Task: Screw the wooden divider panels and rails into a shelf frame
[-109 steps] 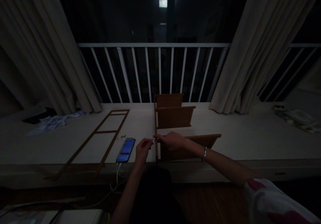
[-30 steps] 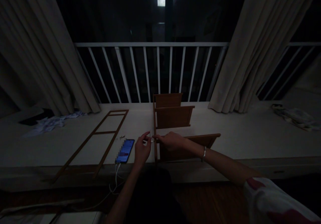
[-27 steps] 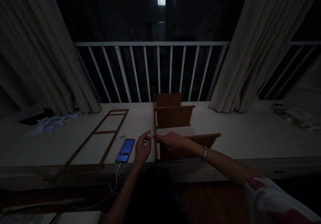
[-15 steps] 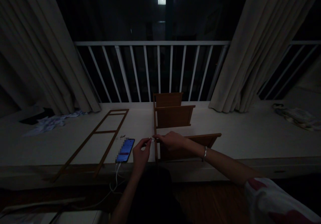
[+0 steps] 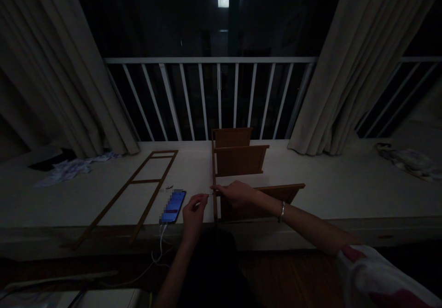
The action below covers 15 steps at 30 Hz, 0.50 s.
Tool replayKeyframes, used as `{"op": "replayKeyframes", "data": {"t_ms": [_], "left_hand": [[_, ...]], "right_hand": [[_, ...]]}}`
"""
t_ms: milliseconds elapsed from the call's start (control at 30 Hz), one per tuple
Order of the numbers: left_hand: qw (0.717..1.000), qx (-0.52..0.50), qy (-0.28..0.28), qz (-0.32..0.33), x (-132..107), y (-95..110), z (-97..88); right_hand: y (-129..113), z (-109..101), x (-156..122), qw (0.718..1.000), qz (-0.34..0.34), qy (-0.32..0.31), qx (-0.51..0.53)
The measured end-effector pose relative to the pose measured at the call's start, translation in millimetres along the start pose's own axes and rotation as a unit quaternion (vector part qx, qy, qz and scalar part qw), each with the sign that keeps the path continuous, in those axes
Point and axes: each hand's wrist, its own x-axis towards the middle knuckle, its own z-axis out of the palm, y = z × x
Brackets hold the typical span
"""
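Observation:
A brown wooden rack (image 5: 241, 161) with several panels rests on the pale sill, its long side rail toward the left. My right hand (image 5: 238, 194) is closed on the near panel beside that rail, index finger stretched to the rail. Just left of the rail, my left hand (image 5: 194, 209) pinches a small thin piece, apparently metal, whose tip points at the rail; its exact kind is too dark and small to tell. Left of this hand lies a lit phone (image 5: 175, 206) with a white cable (image 5: 160, 243) plugged in.
A loose wooden ladder-shaped frame (image 5: 145, 181) lies at left, its near end over the sill's edge. Tiny pieces (image 5: 169, 187) lie above the phone. White railing (image 5: 210, 60) and curtains (image 5: 319, 78) stand behind. Crumpled papers (image 5: 69, 170) are far left, a cloth bundle (image 5: 410, 160) far right.
My left fingers have turned slightly around the small thin piece, which catches less light now. My right hand and the rack have hardly moved.

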Motion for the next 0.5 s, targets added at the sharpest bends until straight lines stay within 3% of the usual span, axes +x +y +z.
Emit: {"op": "replayKeyframes", "data": {"t_ms": [133, 300, 500], "left_hand": [[0.993, -0.082, -0.019, -0.084, -1, -9, -1.2], [0.955, -0.217, -0.074, -0.189, -5, -13, -0.5], [0.920, -0.281, -0.110, -0.249, -4, -16, -3.2]], "right_hand": [[-2, -3, -1, 1.000, 0.006, -0.002, -0.002], [-3, -4, -3, 1.000, 0.005, 0.000, -0.007], [-1, -1, -2, 1.000, 0.003, 0.012, -0.009]]}}
